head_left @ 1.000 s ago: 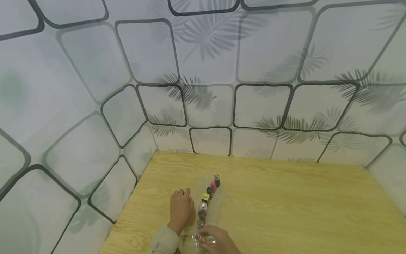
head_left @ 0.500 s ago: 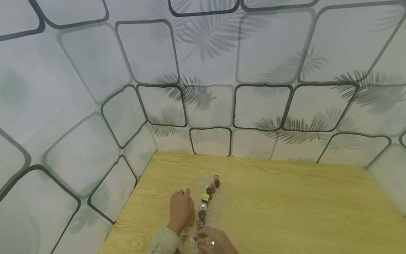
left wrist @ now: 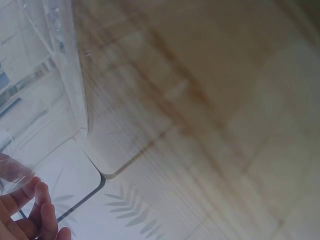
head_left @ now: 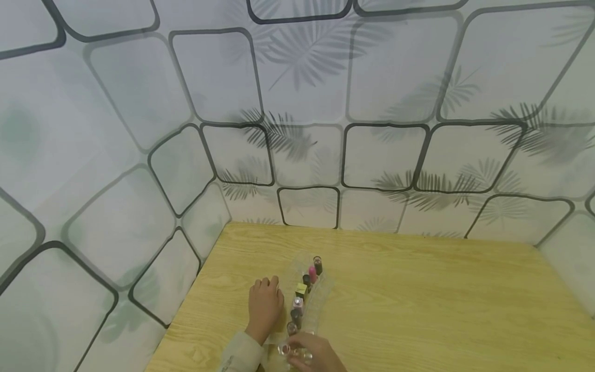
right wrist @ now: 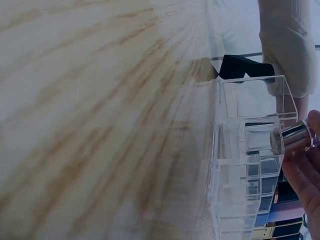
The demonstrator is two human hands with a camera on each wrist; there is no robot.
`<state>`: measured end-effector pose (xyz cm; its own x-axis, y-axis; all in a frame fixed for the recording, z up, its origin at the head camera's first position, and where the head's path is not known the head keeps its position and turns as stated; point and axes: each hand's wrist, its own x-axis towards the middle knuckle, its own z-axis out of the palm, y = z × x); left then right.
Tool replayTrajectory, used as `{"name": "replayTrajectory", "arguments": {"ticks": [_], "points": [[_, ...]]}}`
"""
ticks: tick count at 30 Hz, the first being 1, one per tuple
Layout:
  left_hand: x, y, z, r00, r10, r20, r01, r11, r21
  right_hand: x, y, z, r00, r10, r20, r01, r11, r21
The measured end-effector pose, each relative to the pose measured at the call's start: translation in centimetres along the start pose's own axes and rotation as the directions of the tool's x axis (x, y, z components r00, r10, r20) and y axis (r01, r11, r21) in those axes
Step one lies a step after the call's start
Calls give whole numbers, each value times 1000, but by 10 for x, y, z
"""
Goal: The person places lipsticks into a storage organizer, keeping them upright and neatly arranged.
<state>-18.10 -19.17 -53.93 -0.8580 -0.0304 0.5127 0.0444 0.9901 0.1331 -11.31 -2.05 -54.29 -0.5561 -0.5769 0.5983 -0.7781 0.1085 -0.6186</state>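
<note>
A clear plastic lipstick organizer [head_left: 317, 305] with several compartments stands on the table, a curved row of lipsticks [head_left: 301, 290] in its middle. At its near end my right hand [head_left: 317, 353] pinches a shiny silver lipstick tube [right wrist: 295, 138] between thumb and fingers. In the right wrist view the tube lies tilted across the organizer's open compartments. My left hand [head_left: 266, 306] is at the organizer's left side. In the left wrist view its bent fingers [left wrist: 31, 207] and thumb stand about a piece of clear plastic; the exact contact is hard to see.
The wood-grain table [head_left: 418, 299] stretches off to the right. Patterned walls [head_left: 307, 206] rise at its back and left edges. A black object [right wrist: 245, 67] shows beyond the organizer's end in the right wrist view.
My right hand has shifted slightly to the left with the lipstick tube, and the tube's end sits a little lower. The left hand and the lipstick row have stayed in place.
</note>
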Motion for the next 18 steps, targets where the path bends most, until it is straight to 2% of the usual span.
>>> {"name": "replayTrajectory", "arguments": {"ticks": [9, 18], "points": [[1, 1, -2, 1000, -5, 8, 5, 1000, -2, -1, -1, -4, 1000, 2, 22, -1, 999, -44], [0, 1, -3, 1000, 11, -21, -11, 1000, 1, 0, -5, -8, 995, 80, 66, -74, 993, -94]]}}
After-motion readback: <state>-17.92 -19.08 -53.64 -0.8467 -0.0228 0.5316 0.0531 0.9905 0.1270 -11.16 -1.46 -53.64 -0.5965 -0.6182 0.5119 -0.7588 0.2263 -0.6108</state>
